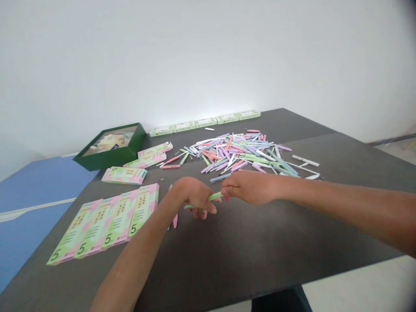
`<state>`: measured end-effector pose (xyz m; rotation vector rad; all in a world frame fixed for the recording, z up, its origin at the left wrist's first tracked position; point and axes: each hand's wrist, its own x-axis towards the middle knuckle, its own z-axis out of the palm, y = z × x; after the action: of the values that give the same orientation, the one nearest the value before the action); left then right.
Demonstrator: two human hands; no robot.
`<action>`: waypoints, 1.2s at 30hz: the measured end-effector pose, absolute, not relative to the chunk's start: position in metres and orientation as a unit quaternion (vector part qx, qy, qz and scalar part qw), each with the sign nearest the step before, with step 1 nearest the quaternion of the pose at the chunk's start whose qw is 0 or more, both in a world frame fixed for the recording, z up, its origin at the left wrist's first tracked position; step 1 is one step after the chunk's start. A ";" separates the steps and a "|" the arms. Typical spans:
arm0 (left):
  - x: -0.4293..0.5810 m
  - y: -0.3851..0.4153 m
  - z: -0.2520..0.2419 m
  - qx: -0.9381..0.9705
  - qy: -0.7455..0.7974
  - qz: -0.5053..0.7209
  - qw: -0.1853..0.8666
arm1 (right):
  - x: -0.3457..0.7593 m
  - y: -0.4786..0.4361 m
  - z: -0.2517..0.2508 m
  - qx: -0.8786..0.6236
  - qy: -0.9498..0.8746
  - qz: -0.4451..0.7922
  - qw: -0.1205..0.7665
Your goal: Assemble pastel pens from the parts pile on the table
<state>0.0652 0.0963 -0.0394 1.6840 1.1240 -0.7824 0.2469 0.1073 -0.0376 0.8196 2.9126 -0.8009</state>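
Head view: light-green pen (215, 196) sits around mid-frame, just below centre, btwn both hands; left hand (199, 198) has fingers curled round its left stretch, lower fingers hanging loosely; right hand (248, 186) pinches the right end btwn thumb & fingertips, narrow grip; pen prob. v. light, stiff, smooth plastic, so a bit slippery & apt to roll, not esp. fragile, though the tip may be delicate; best hold prob. mid-barrel, thumb vs. fingers, off the tip; a pink pen (176, 221) lies on the dark table (247, 260) just below the left wrist; containers: dark-green open box (130, 151), upper left of frame, holds cream & white packets (112, 141), exact contents unclear; four flat cartons (118, 219) marked "5" overlap at lower left, insides hidden; another carton (125, 175) lies above them, w/ two more beyond; row of pale-green boxes (204, 123) along the wall, upper centre, contents too small to tell; loose multicoloured pen pile (234, 154) right of centre, uncontained.
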 end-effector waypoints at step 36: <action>0.069 0.092 -0.035 0.678 0.456 -0.307 0.489 | 0.263 0.089 -0.029 0.246 0.968 -0.037 -0.020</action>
<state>0.0693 0.0923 -0.0353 1.6471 1.1071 -0.7451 0.2628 0.0895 -0.0286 0.7828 3.0824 -0.1169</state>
